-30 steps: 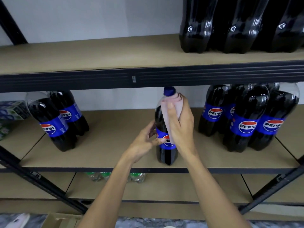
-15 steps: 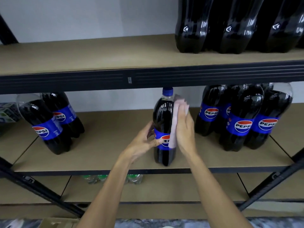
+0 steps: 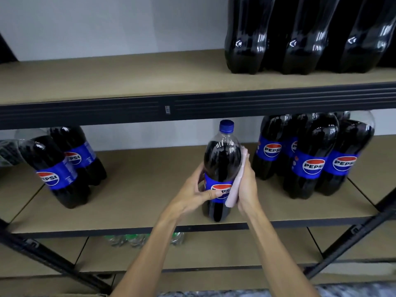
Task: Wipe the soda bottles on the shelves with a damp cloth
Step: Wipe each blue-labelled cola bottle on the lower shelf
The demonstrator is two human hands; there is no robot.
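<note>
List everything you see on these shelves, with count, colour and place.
Held Pepsi bottle: one, dark cola, blue cap and label, middle shelf front.
Pink cloth: one, against that bottle's right side.
Left Pepsi bottles: two, middle shelf left.
Right Pepsi bottles: at least four, middle shelf right.
Top-shelf bottles: at least three, dark, upper right.
Lower bottles: count unclear, clear and green, lower shelf.
Shelving: tan boards, black frame.
Left hand: grips that bottle.
Right hand: holds the cloth.

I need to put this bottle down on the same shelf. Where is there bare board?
Widest bare board lies between the left Pepsi pair and the held bottle. A narrow gap separates that bottle from the crowded right cluster. The upper shelf is bare left of its dark bottles.
</note>
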